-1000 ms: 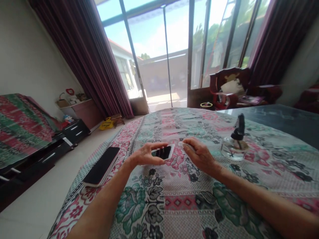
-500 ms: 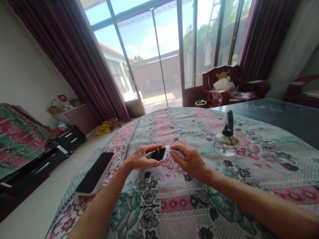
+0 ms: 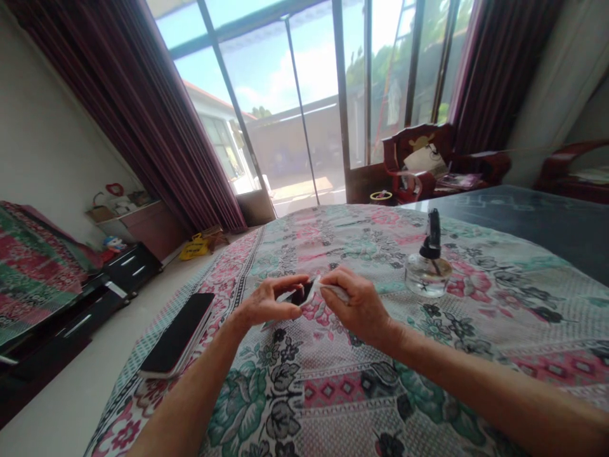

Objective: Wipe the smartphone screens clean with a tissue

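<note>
Over the flowered tablecloth, my left hand [image 3: 264, 301] grips a small flat device with a dark glossy face and pale edge, probably a phone [image 3: 299, 295], between thumb and fingers. My right hand [image 3: 360, 308] is closed round a crumpled white cloth or tissue [image 3: 339, 292]. Part of that white piece touches the phone's right end, and the rest is hidden in my fingers. To the right of my right hand stands a clear round bottle [image 3: 428, 277] with a black spray top and some liquid inside. A black-covered flat object, like a notebook [image 3: 179, 333], lies left of my left forearm.
The patterned tablecloth [image 3: 352, 397] covers the table under my hands. A dark tabletop [image 3: 518, 212] adjoins at the far right, with a carved wooden chair [image 3: 419, 162] behind it. A yellow bag [image 3: 194, 247] sits on the floor at left, near a black drawer unit [image 3: 133, 263].
The white cloth has shifted slightly left over the phone's right end, and the phone looks more tilted. The whole view has turned a little, while the bottle and notebook-like object stay in place.
</note>
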Action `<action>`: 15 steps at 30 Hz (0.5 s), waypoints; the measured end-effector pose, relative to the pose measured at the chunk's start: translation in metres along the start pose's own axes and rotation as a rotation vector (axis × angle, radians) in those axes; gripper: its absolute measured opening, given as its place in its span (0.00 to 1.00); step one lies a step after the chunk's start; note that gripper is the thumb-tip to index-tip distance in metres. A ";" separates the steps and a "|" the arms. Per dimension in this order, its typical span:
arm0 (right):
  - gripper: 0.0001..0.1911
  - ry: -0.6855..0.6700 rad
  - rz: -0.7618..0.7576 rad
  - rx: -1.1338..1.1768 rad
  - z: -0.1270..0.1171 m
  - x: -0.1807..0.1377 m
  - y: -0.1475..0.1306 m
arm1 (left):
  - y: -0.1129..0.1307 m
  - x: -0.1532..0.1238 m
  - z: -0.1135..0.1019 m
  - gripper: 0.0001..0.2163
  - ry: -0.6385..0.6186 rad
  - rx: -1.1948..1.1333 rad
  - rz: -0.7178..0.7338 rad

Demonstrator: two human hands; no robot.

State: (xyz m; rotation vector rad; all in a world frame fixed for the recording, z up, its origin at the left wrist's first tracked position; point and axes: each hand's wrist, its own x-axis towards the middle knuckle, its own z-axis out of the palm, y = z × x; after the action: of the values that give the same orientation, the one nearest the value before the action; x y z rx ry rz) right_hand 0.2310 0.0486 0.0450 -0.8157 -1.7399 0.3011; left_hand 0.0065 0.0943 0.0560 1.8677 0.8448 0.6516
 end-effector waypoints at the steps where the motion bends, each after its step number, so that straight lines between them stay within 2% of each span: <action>1: 0.04 -0.012 -0.020 0.018 0.000 -0.001 -0.004 | 0.000 0.000 0.000 0.32 0.006 -0.003 0.003; 4: 0.04 -0.039 -0.038 0.043 0.001 0.000 -0.008 | 0.001 -0.001 0.000 0.32 0.023 -0.005 0.002; 10: 0.05 0.014 0.085 -0.040 -0.001 0.003 0.009 | 0.005 0.000 0.003 0.32 -0.002 0.017 -0.014; 15: 0.04 -0.025 -0.004 0.019 0.001 -0.001 -0.011 | 0.002 0.000 0.001 0.32 0.028 0.018 -0.023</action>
State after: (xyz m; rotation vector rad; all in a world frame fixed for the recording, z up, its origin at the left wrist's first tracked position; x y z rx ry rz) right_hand 0.2264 0.0405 0.0500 -0.7977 -1.7595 0.3262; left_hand 0.0073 0.0929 0.0579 1.8662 0.8918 0.6585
